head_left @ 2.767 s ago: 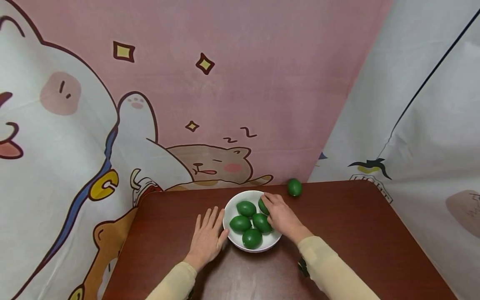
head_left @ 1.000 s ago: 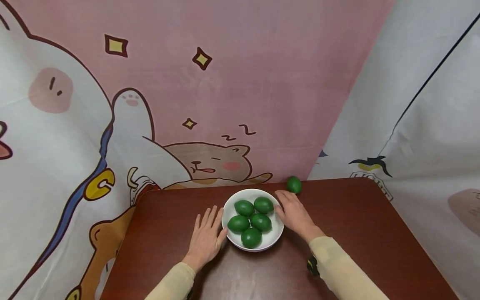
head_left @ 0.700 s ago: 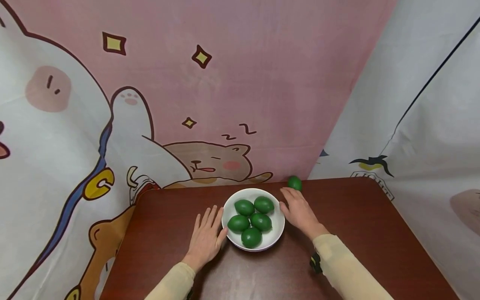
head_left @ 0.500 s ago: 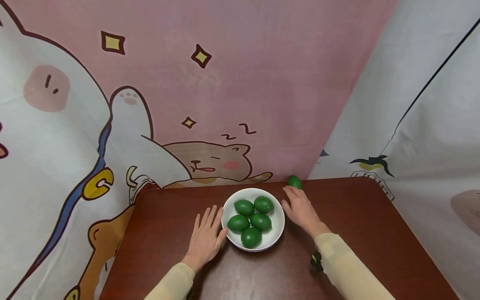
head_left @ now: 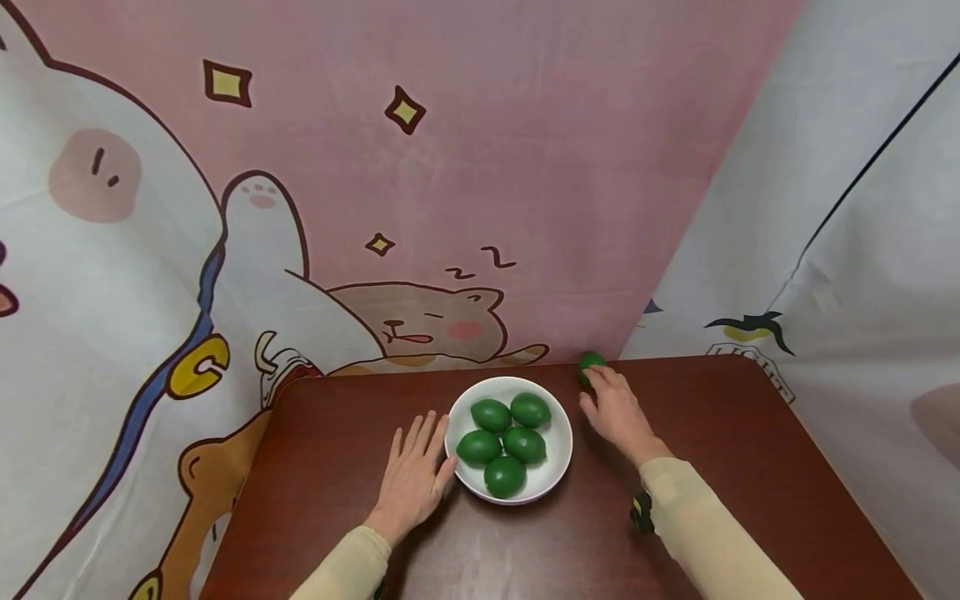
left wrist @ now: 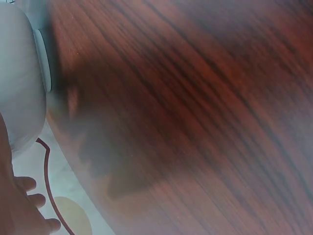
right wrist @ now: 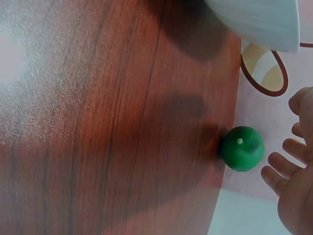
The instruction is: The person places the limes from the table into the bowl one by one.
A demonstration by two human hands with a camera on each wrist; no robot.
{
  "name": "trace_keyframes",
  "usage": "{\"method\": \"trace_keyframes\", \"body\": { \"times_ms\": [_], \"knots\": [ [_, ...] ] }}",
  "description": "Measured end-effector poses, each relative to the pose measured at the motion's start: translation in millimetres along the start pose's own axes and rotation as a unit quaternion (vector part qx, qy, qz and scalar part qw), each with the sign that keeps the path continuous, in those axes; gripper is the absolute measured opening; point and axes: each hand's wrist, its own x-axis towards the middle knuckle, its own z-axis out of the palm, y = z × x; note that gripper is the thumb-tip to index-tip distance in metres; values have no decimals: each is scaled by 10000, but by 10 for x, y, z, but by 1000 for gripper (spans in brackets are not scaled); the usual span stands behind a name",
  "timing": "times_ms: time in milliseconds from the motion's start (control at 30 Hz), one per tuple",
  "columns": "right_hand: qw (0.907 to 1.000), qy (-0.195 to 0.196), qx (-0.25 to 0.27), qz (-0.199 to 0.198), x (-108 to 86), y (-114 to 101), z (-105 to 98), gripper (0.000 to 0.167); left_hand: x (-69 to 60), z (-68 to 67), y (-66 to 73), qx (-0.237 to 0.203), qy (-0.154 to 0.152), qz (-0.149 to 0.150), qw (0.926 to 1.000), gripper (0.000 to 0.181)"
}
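Observation:
A white bowl (head_left: pixel 557 462) holding several green limes (head_left: pixel 477 448) stands mid-table. My left hand (head_left: pixel 408 483), fingers straight and spread, is at the bowl's left side, its thumb by the rim. One more lime (head_left: pixel 593 360) lies alone near the table's back edge, partly covered in the head view by my right hand (head_left: pixel 618 417). In the right wrist view that lime (right wrist: pixel 243 148) shows whole, and a small gap separates it from the loosely bent fingers (right wrist: pixel 286 166). Nothing is between them. The left wrist view catches only the bowl's side (left wrist: pixel 19 73) and some fingertips (left wrist: pixel 36 200).
The brown wooden table (head_left: pixel 510 558) ends just behind the lone lime. Beyond it hangs a pink and white cartoon curtain (head_left: pixel 570 208). A dark strap (head_left: pixel 642 512) sits at the right sleeve.
My right hand has let go of a lime in the bowl, then moved right and back to the lone lime. The left hand has stayed beside the bowl.

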Motion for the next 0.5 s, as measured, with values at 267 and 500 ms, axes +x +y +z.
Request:
{"method": "trace_keyframes", "body": {
  "times_ms": [267, 500],
  "knots": [
    [9997, -125, -6, 212, 70, 98, -28, 49, 6, -20, 17, -27, 19, -18, 10000, 67],
    [9979, -355, 73, 544, 107, 169, -14, 53, 5, -41, 35, 49, 43, -9, 10000, 66]
  ]
}}
